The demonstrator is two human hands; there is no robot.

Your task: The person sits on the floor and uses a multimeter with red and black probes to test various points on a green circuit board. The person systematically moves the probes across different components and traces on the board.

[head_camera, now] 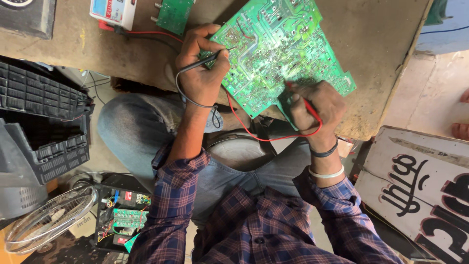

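Observation:
A large green circuit board point(278, 49) lies solder side up on a brown workbench point(381, 44). My left hand point(200, 73) grips a black test probe point(207, 61) with its tip on the board's left edge. My right hand point(315, 107) grips a red test probe point(305, 105), its tip on the board's lower right part. A black lead point(181, 93) and a red lead point(244, 127) hang from the probes. The red lead runs toward a white meter point(113, 11) at the top left.
A smaller green board point(173, 14) lies by the meter. Black plastic casings point(44, 122) stand at the left. On the floor sit a wire fan guard point(46, 222) and an open box of electronics point(119, 215). A painted sign board point(420, 190) leans at the right.

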